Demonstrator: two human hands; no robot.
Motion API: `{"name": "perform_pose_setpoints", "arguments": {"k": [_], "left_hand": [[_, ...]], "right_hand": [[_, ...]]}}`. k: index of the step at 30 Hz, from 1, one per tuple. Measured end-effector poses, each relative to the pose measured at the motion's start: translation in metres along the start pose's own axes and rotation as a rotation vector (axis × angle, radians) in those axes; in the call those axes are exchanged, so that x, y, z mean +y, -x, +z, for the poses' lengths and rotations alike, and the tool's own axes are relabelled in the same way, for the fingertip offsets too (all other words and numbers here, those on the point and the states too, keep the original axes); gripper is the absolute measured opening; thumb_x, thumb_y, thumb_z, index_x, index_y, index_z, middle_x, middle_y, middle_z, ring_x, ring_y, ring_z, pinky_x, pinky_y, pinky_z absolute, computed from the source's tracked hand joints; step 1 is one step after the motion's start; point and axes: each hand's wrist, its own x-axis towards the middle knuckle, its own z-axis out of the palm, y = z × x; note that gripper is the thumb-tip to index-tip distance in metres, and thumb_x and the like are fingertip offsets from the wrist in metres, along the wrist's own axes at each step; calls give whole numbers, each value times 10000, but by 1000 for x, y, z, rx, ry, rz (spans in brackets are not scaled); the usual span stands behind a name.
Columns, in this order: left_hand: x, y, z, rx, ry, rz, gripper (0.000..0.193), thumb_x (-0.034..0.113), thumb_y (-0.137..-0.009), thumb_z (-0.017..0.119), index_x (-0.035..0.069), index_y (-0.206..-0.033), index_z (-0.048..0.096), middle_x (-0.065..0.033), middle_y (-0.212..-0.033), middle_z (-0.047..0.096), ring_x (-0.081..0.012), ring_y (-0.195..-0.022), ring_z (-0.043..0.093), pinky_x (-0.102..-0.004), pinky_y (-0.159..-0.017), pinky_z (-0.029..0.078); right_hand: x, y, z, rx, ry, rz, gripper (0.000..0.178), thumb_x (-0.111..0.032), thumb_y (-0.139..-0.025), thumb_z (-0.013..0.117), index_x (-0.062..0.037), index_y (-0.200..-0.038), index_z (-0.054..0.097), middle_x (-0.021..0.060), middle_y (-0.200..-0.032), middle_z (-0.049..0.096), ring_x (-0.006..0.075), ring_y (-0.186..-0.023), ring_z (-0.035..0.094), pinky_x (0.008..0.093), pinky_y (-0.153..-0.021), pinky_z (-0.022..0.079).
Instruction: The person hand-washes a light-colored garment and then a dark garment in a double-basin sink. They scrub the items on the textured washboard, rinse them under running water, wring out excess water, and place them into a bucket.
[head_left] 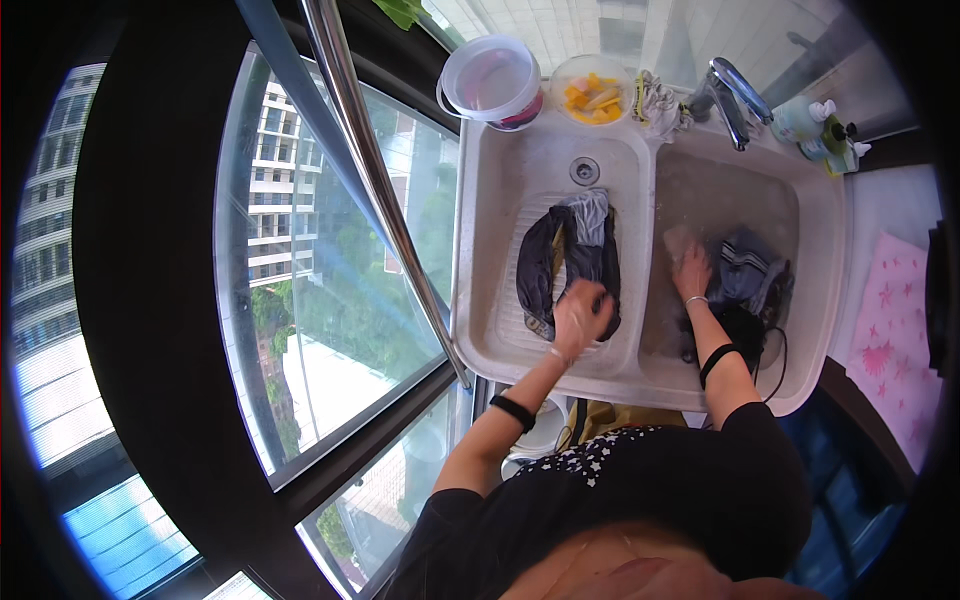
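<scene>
My left hand, its fingers curled, is over the near part of a dark garment in the left basin. Whatever those fingers hold, if anything, is hidden. The garment lies in a loop with a light grey part at its far end, on the ribbed washboard floor. In the cloudy water of the right basin, my right hand is closed at a pale pinkish piece whose kind I cannot make out. Beside it is a dark grey garment with light stripes, partly under water.
A double sink has a drain in its left basin. Along the far rim stand a white bucket, a clear bowl with yellow pieces, a crumpled cloth, a faucet and several bottles. A metal pole slants at left.
</scene>
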Motion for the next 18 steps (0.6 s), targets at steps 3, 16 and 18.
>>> {"name": "perform_pose_setpoints", "arguments": {"k": [3, 16, 18], "left_hand": [[-30, -45, 16, 228, -282, -149, 266, 234, -824, 701, 66, -969, 555, -129, -914, 576, -320, -819, 643, -410, -670, 531], [-66, -63, 26, 80, -447, -421, 183, 220, -868, 638, 97, -959, 537, -149, -961, 579, -375, -852, 649, -492, -655, 524], [-67, -63, 23, 50, -496, -366, 142, 179, -880, 606, 92, -957, 525, -143, -939, 572, -359, -815, 656, -466, -634, 540]], "right_hand": [[3, 1, -7, -34, 45, -87, 764, -220, -741, 756, -117, -1392, 370, 144, -1279, 508, 342, -1195, 494, 566, -922, 420], [-3, 1, 1, -100, 21, 43, 752, -287, -719, 771, -117, -1351, 399, 151, -1275, 514, 353, -1200, 498, 579, -954, 411], [-1, -2, 11, -124, 10, 67, 734, -279, -722, 764, -112, -1340, 405, 163, -1271, 518, 362, -1193, 505, 571, -951, 418]]}}
